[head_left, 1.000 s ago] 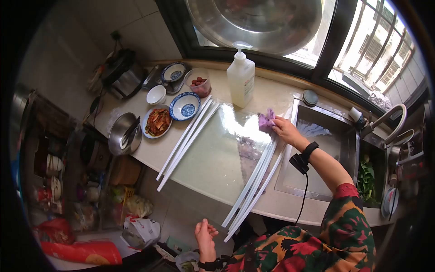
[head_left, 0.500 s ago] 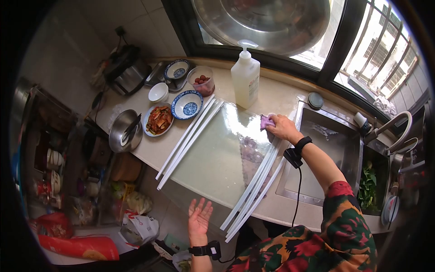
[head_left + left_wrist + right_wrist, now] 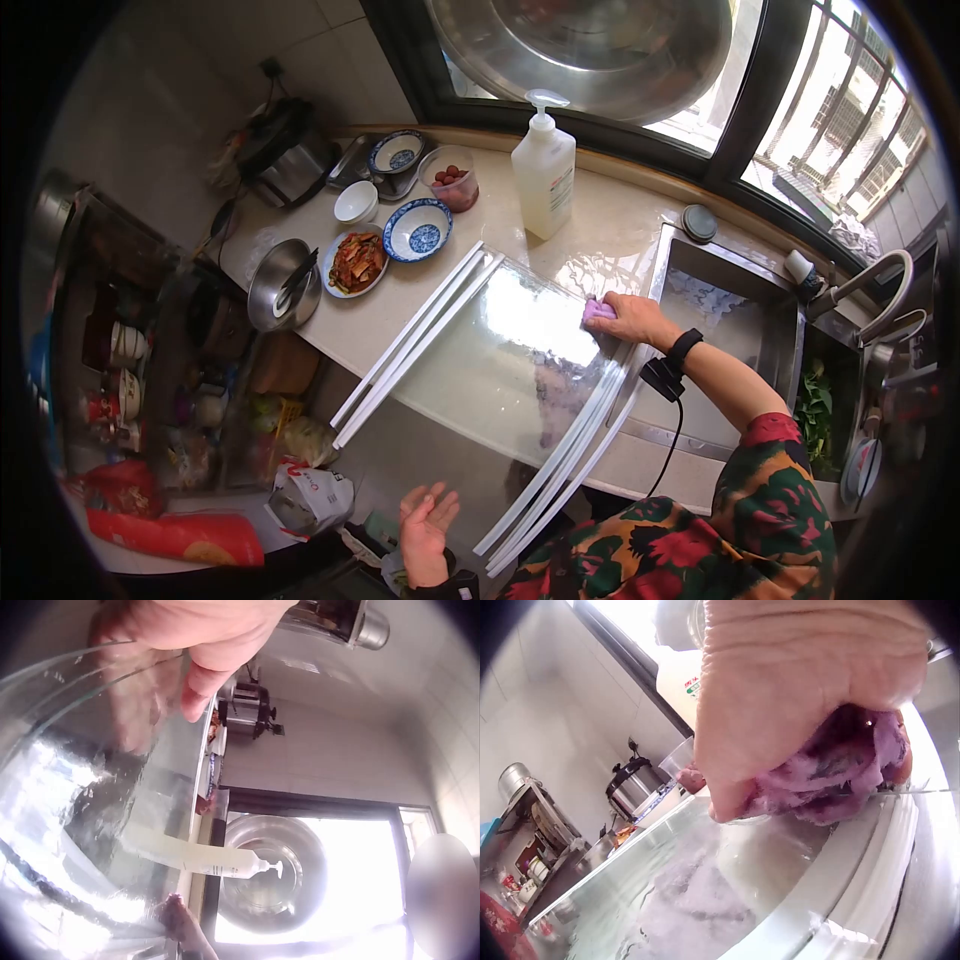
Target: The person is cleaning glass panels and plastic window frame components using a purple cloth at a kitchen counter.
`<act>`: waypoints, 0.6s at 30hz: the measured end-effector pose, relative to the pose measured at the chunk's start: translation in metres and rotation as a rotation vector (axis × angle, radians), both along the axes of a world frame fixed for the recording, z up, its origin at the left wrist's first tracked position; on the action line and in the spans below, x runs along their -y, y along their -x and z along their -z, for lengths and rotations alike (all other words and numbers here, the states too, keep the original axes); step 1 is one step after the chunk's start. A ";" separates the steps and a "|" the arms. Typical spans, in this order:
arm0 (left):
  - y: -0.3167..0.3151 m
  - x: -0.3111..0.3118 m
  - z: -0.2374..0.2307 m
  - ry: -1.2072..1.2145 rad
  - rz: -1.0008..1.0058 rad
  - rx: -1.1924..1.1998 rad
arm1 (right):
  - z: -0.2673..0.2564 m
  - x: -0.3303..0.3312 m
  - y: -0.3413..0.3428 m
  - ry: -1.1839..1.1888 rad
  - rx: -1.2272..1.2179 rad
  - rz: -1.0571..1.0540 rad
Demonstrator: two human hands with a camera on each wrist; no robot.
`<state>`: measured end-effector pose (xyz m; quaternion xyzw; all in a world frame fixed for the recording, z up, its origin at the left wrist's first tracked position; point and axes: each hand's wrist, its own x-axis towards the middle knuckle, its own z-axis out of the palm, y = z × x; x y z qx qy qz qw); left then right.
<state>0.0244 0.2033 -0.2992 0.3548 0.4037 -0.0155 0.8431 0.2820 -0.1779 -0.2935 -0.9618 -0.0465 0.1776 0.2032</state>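
My right hand (image 3: 640, 322) grips a crumpled purple cloth (image 3: 598, 311) at the far right corner of a wet glass panel (image 3: 455, 365). In the right wrist view the cloth (image 3: 829, 784) is bunched under the curled fingers, against the glass. White strips (image 3: 405, 345) run along the panel's left side, and more strips (image 3: 565, 460) along its right. My left hand (image 3: 427, 530) is palm up near the panel's front edge, fingers loosely spread, holding nothing; whether it touches the glass I cannot tell. The left wrist view shows this hand (image 3: 202, 637) beside the glass.
A pump bottle (image 3: 545, 180) stands behind the panel. To the left are a plate of food (image 3: 357, 262), a patterned bowl (image 3: 418, 230), a metal bowl (image 3: 285, 285) and a tub of round red items (image 3: 450, 178). The sink (image 3: 710, 330) is at the right.
The panel and its strips have shifted towards the front edge of the counter. My left hand has uncurled and moved slightly left and down. The cloth has moved slightly forward with my right hand.
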 end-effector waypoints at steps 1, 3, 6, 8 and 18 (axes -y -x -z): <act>0.002 -0.005 -0.009 -0.008 0.008 -0.015 | -0.001 -0.001 0.004 0.015 -0.026 -0.025; 0.005 -0.013 -0.031 -0.043 0.037 -0.010 | 0.001 -0.001 0.010 -0.015 -0.022 -0.035; 0.006 -0.023 -0.066 -0.137 0.091 -0.027 | -0.001 -0.003 0.023 -0.060 -0.087 -0.091; 0.004 -0.026 -0.087 -0.234 0.124 -0.069 | -0.001 -0.007 0.034 -0.090 -0.080 -0.069; -0.011 -0.012 -0.132 -0.371 0.211 0.156 | 0.008 -0.018 0.077 -0.114 -0.022 0.168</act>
